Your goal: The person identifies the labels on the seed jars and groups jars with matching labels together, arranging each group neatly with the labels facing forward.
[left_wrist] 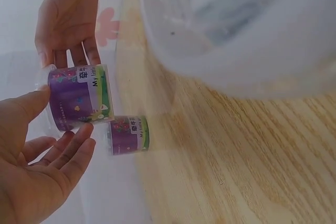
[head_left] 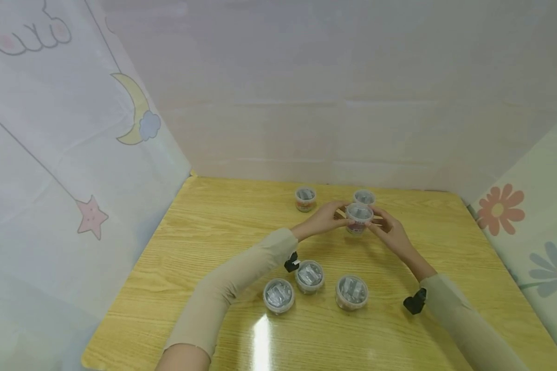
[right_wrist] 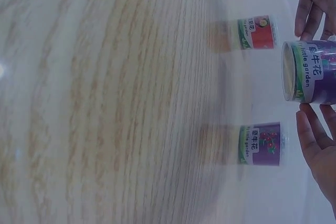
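**Purple-labelled cup (head_left: 359,220) held clear of the surface (head_left: 213,226), not yet set down**

The purple-labelled cup is pinched by the left hand (head_left: 322,220) between thumb and fingers; from the opposite side it is gripped in the same way by the right hand (head_left: 392,234). It is held upright, and grey contents can be seen through its top.

Just behind the purple-labelled cup, a matching cup (head_left: 364,195) is stood upright on the surface, its like label shown in the wrist views. Behind and to the left of the purple-labelled cup, a red-labelled cup (head_left: 305,201) is stood. In front of it, three more are set out untouched: a left near cup (head_left: 278,296), a middle near cup (head_left: 309,276) and a right near cup (head_left: 351,292), the last almost straight in front. Their labels cannot be made out.

The work is judged to be partly done: the two far cups look already placed, the held one is in mid-handling, and the three near ones seem left to be dealt with.
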Demonstrator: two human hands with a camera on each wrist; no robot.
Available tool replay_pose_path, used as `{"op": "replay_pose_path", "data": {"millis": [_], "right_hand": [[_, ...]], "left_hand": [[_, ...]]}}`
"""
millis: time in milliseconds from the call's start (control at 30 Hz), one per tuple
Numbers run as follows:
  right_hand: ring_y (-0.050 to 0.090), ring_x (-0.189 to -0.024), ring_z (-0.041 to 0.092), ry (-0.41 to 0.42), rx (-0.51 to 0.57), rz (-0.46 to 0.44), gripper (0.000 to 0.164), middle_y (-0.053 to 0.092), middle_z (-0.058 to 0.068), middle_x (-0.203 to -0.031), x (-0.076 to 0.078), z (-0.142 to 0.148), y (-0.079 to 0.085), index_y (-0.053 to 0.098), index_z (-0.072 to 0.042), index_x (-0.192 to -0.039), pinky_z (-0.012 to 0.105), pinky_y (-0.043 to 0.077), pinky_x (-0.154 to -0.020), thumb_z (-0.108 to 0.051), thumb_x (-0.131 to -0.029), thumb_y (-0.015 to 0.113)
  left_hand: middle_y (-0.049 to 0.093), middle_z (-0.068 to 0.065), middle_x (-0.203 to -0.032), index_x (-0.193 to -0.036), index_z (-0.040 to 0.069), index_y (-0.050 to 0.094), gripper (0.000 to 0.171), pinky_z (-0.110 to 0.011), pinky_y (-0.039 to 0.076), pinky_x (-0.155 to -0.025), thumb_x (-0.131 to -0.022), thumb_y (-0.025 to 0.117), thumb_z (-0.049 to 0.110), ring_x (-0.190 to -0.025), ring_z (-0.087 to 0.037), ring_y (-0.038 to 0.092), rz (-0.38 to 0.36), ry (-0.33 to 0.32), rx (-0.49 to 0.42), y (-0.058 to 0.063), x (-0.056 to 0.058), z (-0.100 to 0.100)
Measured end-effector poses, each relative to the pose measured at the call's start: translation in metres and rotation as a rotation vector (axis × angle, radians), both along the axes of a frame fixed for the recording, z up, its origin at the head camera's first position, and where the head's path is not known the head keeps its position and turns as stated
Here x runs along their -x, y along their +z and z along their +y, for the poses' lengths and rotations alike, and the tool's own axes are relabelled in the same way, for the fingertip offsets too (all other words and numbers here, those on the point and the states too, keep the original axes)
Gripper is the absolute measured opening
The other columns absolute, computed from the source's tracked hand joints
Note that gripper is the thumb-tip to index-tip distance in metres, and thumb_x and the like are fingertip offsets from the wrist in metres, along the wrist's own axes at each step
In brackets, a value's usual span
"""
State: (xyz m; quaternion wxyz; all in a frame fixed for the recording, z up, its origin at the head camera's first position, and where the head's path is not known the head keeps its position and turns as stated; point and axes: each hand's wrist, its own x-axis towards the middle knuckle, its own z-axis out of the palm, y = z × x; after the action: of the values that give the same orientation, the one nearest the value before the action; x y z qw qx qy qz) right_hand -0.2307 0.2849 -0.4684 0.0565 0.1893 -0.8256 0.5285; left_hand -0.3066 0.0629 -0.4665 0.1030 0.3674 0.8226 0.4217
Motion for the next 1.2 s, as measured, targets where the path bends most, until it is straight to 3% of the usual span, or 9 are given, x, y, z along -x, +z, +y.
{"op": "replay_pose_path", "data": {"millis": [200, 533, 933, 1200], "right_hand": [[0.054, -0.107, 0.012, -0.009, -0.013, -0.018, 0.052, 0.040, 0.034, -0.140, 0.001, 0.002, 0.001, 0.036, 0.010, -0.144, 0.011, 0.048, -0.081, -0.007, -0.100, 0.056], [0.052, -0.104, -0.003, -0.017, -0.006, -0.010, 0.051, 0.038, 0.036, -0.140, 0.002, 0.006, 0.000, 0.036, 0.011, -0.143, 0.009, 0.047, -0.081, -0.005, -0.099, 0.055], [0.052, -0.103, -0.004, -0.001, 0.002, -0.006, 0.052, 0.037, 0.038, -0.139, 0.007, 0.011, 0.000, 0.035, 0.012, -0.143, 0.010, 0.048, -0.079, -0.003, -0.098, 0.056], [0.053, -0.102, -0.002, -0.040, -0.024, -0.037, 0.052, 0.039, 0.036, -0.140, 0.009, 0.013, 0.003, 0.035, 0.010, -0.144, 0.009, 0.047, -0.078, -0.007, -0.099, 0.056]], "left_hand": [[0.058, -0.011, -0.124, -0.144, 0.002, 0.043, 0.063, -0.015, 0.050, -0.082, -0.093, 0.067, 0.030, -0.097, -0.013, 0.065, 0.003, 0.001, 0.004, -0.002, 0.003, 0.003], [0.058, -0.012, -0.123, -0.144, 0.003, 0.044, 0.060, -0.013, 0.050, -0.080, -0.094, 0.066, 0.027, -0.103, -0.018, 0.065, -0.008, 0.001, 0.016, 0.003, 0.002, 0.009], [0.057, -0.013, -0.125, -0.145, 0.000, 0.041, 0.063, -0.013, 0.050, -0.077, -0.095, 0.066, 0.027, -0.103, -0.021, 0.065, -0.024, 0.011, 0.038, 0.005, 0.007, 0.014], [0.057, -0.012, -0.127, -0.146, 0.003, 0.041, 0.062, -0.014, 0.051, -0.077, -0.094, 0.066, 0.028, -0.104, -0.018, 0.064, -0.038, 0.004, 0.033, 0.003, 0.013, 0.017]]}}
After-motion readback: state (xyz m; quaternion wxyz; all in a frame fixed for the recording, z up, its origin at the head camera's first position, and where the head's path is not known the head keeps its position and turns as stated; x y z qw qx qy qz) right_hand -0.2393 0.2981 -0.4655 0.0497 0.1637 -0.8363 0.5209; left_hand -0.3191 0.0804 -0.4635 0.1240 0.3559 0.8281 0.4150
